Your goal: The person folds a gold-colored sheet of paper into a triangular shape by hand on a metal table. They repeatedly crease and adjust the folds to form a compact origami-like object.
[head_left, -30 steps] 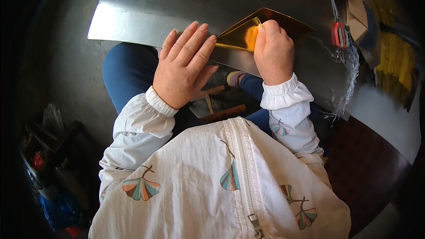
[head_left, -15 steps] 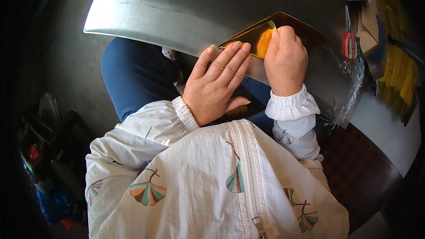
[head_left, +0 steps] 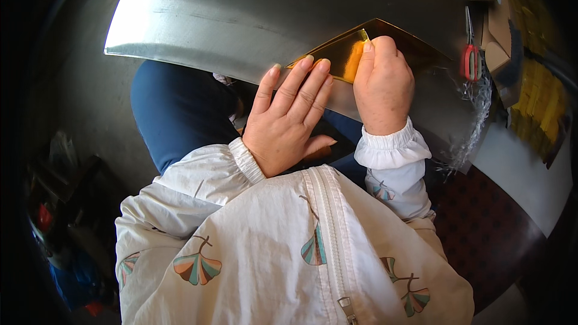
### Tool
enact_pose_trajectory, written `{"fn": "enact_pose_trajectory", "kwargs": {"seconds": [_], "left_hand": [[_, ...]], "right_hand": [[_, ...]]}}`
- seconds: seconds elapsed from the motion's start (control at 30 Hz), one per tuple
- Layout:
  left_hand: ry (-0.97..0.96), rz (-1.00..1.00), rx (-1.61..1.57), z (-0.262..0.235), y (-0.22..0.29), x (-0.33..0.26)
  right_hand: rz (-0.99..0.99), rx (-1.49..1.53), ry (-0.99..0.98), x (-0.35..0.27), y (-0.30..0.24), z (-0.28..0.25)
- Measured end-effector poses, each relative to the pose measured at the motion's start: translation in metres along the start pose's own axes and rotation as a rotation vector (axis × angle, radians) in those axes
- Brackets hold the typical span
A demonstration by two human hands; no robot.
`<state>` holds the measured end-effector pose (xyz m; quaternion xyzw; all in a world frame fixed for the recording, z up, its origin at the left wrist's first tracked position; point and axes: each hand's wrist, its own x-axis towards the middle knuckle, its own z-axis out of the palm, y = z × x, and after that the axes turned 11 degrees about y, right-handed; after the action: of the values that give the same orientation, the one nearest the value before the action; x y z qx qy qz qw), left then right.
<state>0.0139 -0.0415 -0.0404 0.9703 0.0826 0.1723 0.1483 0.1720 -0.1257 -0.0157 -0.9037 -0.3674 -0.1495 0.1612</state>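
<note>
The left hand lies flat and palm down with its fingers spread, the fingertips pressing on the near edge of a gold-coloured sheet where that edge meets the steel counter; the thumb sticks out to the side over the lap, touching nothing that can be made out. The right hand is curled into a loose fist, its fingers pressed together around a small orange tool, perhaps a scraper or a pad, of which only a strip shows beside the knuckles; the tool rests on the gold-coloured sheet just beside the left fingertips. The sheet is shiny and lies flat on the counter near its front edge, one corner pointing away from the person; the right hand covers its middle part.

To the right of the sheet, well clear of both hands, red-handled scissors lie on the counter with their blades pointing away; below them a tangle of thin silvery shavings hangs over the counter's edge. Further right stands a stack of yellow pieces, too blurred to name. The person wears a white jacket printed with fan-shaped leaves, zipped up the front, and blue trousers show beneath the counter.
</note>
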Motion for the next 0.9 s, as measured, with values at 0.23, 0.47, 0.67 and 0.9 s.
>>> {"fn": "enact_pose_trajectory", "kwargs": {"seconds": [0.23, 0.47, 0.67, 0.9], "left_hand": [[0.004, -0.011, 0.019, 0.001, 0.002, -0.001], [-0.001, -0.015, 0.003, 0.001, 0.003, -0.001], [0.01, -0.019, -0.006, 0.002, 0.003, -0.001], [0.013, -0.019, -0.009, 0.003, 0.003, -0.001]], "right_hand": [[0.024, -0.035, -0.023, 0.005, -0.006, -0.003], [0.053, -0.076, -0.112, 0.012, -0.008, -0.007], [0.076, -0.103, -0.145, 0.014, -0.011, -0.007], [0.094, -0.153, -0.178, 0.016, -0.013, -0.007]]}}
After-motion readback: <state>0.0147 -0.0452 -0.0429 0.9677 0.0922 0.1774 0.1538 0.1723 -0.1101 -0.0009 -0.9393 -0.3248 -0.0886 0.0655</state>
